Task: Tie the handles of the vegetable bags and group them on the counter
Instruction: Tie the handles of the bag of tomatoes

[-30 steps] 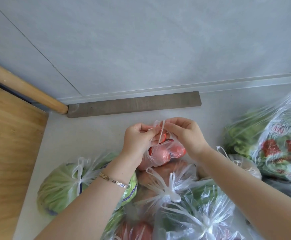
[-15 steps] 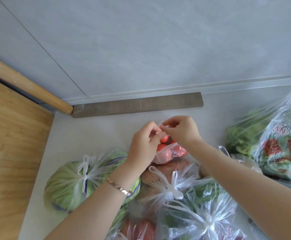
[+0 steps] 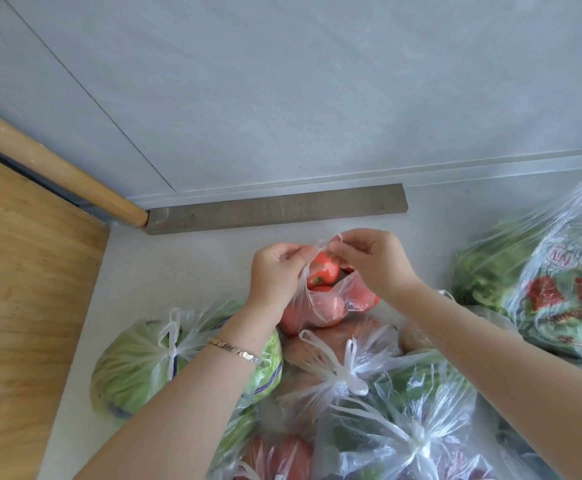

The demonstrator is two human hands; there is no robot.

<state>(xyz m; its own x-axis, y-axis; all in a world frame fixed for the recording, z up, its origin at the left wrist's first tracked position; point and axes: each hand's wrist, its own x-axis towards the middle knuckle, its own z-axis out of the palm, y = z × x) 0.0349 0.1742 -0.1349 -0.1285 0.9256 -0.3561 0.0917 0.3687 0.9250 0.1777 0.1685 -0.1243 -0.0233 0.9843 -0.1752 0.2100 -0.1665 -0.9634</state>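
Observation:
A clear plastic bag of red tomatoes sits on the pale counter behind a cluster of knotted bags. My left hand pinches its left handle and my right hand pinches its right handle, with the bag's mouth held apart and a tomato showing between them. In front lie a knotted cabbage bag, a knotted bag of brownish produce, a knotted bag of dark greens and a bag of red produce at the bottom edge.
A large printed bag of leafy greens fills the right side. A grey strip lies along the wall base. A wooden board and a wooden rod stand to the left.
My hands have drawn apart and spread the tomato bag's handles, so the mouth gapes and a tomato shows where the handles were pinched together before.

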